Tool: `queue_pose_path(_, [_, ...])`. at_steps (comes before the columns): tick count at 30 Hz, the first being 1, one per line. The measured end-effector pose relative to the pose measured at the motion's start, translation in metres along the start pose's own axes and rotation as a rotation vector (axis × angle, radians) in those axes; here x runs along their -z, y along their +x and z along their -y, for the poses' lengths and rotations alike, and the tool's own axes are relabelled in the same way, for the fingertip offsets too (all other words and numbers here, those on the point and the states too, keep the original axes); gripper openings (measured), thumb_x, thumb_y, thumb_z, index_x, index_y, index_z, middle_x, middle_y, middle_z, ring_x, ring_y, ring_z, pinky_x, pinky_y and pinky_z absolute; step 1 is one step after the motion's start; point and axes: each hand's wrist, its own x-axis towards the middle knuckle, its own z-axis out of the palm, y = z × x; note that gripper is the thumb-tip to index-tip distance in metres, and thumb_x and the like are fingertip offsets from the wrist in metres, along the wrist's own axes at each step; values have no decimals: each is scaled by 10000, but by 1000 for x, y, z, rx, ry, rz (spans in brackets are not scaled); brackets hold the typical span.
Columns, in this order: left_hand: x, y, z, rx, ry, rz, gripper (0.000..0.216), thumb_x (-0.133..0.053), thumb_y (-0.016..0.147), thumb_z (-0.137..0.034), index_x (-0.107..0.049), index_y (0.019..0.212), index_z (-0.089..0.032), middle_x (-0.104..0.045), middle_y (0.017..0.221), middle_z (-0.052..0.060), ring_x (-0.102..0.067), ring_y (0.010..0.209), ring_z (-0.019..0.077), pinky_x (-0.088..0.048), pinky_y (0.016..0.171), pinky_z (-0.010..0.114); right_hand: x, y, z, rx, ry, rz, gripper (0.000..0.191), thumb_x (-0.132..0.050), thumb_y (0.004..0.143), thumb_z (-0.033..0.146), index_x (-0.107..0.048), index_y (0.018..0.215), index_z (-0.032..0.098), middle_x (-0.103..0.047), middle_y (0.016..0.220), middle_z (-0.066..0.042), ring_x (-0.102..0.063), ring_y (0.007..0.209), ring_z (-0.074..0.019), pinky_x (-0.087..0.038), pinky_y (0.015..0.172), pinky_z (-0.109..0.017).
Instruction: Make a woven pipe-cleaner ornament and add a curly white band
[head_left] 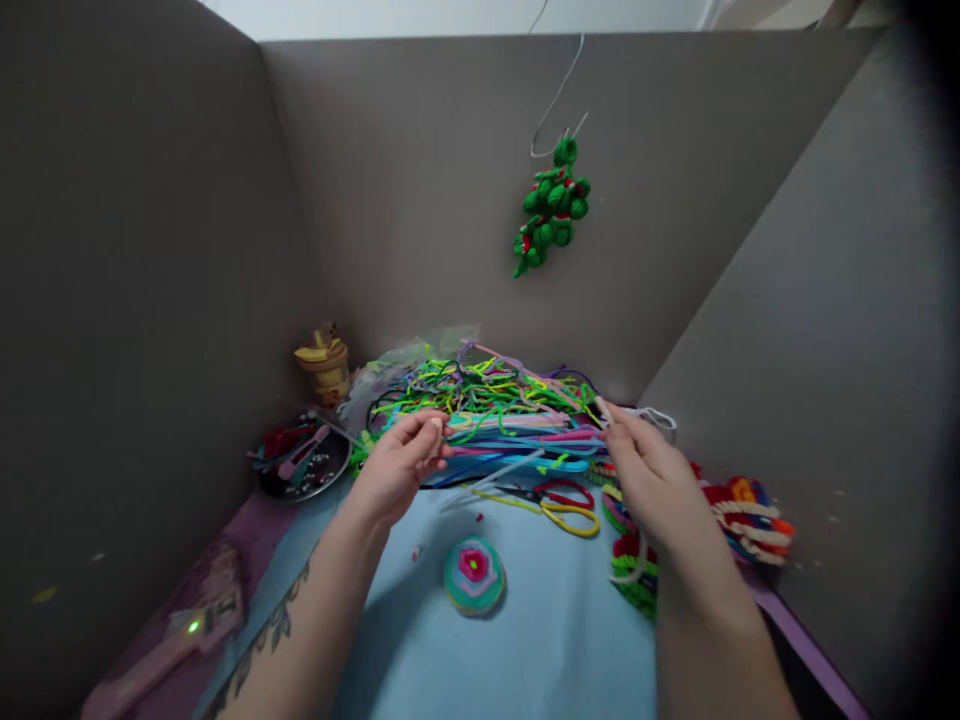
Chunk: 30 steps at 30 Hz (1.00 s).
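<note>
My left hand [409, 462] is closed in a pinch, thumb against fingers, above the left front of a pile of coloured pipe cleaners [487, 390]. Whatever lies between its fingertips is too small to make out. Across from it, my right hand [651, 470] pinches a white pipe cleaner [604, 410], whose tip sticks up past the thumb. Between and below the hands lies a round coiled disc [475, 577] in teal, pink and lilac with a yellow centre. Scissors [571, 508] with a red and a yellow handle rest left of my right hand.
A metal bowl [330, 462] with small white bits stands left, near a yellow-brown pot-like object [326, 365]. A pink glue gun [187, 640] with a green light lies front left. Colourful fuzzy pieces [750, 520] sit right. A green cluster [555, 205] hangs at the back wall.
</note>
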Motion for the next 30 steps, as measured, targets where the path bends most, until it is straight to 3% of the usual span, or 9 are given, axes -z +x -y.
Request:
queue_pose_path(4, [-10,-5,3,32,35,65,323,-770,689,-340,-662,935,-160,-650,764,2,-629,671,93,-501,631,193,8,-14,28,157,62,65,293,-466,900,245,-665,1116,240,-603,959,-62,-581,889,-180,-469,789,-317])
queue_pose_path(8, [-20,-13,4,-54,233,113,305,-765,690,-328,-675,928,-161,-684,781,30,-648,709,140,-517,667,244,-3,-27,57,265,140,106,250,-484,890,160,-688,1013,237,-603,904,-52,-582,832,-167,-475,721,-291])
queue_pose_path(13, [-27,-26,6,-329,572,63,194,-739,700,-304,-699,839,-174,-700,770,46,-638,691,168,-507,629,254,-21,-32,64,239,207,236,206,-489,883,153,-679,944,203,-593,847,-43,-568,760,-149,-469,646,-255])
queue_pose_path(17, [-28,-32,11,-449,704,13,181,-742,695,-287,-729,855,-202,-719,810,59,-643,701,184,-517,669,275,-29,-33,62,187,204,254,143,-537,850,149,-667,809,193,-569,782,-25,-537,702,-134,-442,587,-228])
queue_pose_path(21, [-30,-32,12,-412,663,22,198,-751,682,-294,-738,861,-210,-726,811,58,-649,715,192,-523,681,282,-32,-35,60,185,187,259,150,-532,857,155,-666,805,198,-574,790,-24,-544,707,-137,-440,605,-236])
queue_pose_path(26, [-34,-30,8,-235,541,150,212,-724,707,-300,-715,882,-181,-724,815,63,-652,677,178,-519,609,263,-34,-33,55,247,170,298,146,-496,880,140,-617,808,182,-571,817,-35,-547,791,-156,-436,709,-263])
queue_pose_path(30, [-35,-30,7,-164,481,233,226,-664,769,-330,-703,924,-169,-713,854,70,-647,715,179,-520,612,264,-35,-32,53,278,146,351,188,-441,918,171,-568,779,183,-546,812,-41,-520,794,-163,-417,705,-274])
